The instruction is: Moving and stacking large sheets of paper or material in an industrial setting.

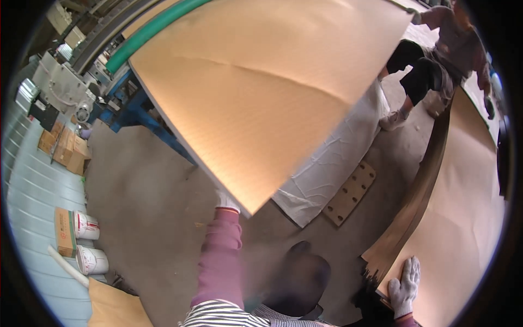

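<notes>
A large tan cardboard sheet [245,103] with a crease across it stretches from upper middle to a near corner in front of me. My left hand [226,201], in a white glove, holds its edge close to that corner; the sheet hides the fingers. At lower right, my right hand [404,286], gloved in grey-white, lies flat and open on the top of a stack of cardboard sheets [452,201]. A co-worker [452,49] at upper right has a gloved hand at the sheet's far right corner.
A green roller [155,32] and blue machine frame [139,111] border the sheet at upper left. Grey-white wrapped material [332,158] lies below it, beside a board with holes [350,192]. White buckets [91,260] and cardboard boxes [65,147] stand along the left wall.
</notes>
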Demonstrator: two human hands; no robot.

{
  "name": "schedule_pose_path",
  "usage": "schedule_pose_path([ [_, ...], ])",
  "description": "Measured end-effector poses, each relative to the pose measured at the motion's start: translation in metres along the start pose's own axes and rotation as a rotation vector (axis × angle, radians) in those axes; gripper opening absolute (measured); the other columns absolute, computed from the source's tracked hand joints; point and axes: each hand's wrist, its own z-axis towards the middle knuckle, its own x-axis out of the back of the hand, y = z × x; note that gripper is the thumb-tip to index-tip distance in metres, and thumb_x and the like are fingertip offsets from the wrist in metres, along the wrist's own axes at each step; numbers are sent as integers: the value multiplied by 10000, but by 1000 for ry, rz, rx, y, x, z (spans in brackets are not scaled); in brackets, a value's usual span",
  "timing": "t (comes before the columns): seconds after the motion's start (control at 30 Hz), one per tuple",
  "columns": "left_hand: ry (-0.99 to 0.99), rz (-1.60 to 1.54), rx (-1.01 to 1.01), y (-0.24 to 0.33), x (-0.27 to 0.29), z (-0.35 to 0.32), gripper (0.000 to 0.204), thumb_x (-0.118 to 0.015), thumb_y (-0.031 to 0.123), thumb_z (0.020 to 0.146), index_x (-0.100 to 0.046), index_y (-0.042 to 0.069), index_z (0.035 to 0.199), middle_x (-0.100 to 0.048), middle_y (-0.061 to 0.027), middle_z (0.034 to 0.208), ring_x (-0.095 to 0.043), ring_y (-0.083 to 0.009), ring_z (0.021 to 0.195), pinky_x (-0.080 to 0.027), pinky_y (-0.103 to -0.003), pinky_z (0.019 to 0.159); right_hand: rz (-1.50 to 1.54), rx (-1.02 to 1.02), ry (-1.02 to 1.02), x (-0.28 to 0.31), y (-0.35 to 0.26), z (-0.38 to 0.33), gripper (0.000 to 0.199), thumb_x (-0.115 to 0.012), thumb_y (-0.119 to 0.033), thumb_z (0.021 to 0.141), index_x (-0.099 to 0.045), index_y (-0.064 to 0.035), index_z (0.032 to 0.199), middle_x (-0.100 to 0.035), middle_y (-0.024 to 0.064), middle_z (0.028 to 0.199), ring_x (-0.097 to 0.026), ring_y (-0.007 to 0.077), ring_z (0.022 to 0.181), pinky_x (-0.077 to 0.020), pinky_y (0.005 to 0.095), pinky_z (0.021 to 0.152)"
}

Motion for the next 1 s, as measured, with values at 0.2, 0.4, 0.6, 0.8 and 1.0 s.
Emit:
schedule_pose_path([
  [0.2, -186, -80, -128, 86, -152, -74, 704, -382, 616, 906, -365, 86, 1368, -418, -141, 1367, -413, -321, 1252, -386, -451, 1018, 63, -30, -17, 8, -19, 10, 646, -524, -197, 706, -445, 29, 1307, -372, 238, 1408, -314, 398, 1327, -233, 429, 1112],
  [0.4, -104, 555, 50, 112, -267, -126, 459, -604, 363, 866, -511, 17, 1152, -615, -132, 1047, -643, -218, 875, -572, -350, 692, 116, -42, 89, 4, -1, -6, 613, -592, -295, 724, -507, 21, 1243, -398, 232, 1388, -337, 382, 1312, -262, 418, 1102],
  [0.6, -370, 346, 138, 120, -343, -190, 234, -541, 133, 894, -545, -48, 1041, -661, -128, 827, -664, -211, 640, -584, -295, 548, 260, -53, 426, 29, -14, -32, 560, -657, -206, 705, -540, -6, 1215, -461, 233, 1334, -425, 383, 1248, -377, 414, 1023],
  [0.8, -633, 233, 216, 155, -421, -244, 194, -583, 64, 868, -537, -30, 1031, -645, -125, 946, -675, -202, 740, -591, -285, 600, 663, 57, 682, 71, -30, -81, 405, -519, 16, 800, -537, -1, 1204, -612, 204, 1064, -640, 281, 821, -526, 350, 734],
  [1.0, -652, 516, 210, 112, -420, -296, 252, -515, 247, 923, -559, -1, 922, -619, -91, 656, -600, -180, 484, -491, -259, 392, 1393, -272, 183, 109, -51, -149, 364, -525, -128, 906, -500, -17, 1252, -613, 58, 792, -510, 76, 498, -417, 208, 428],
])
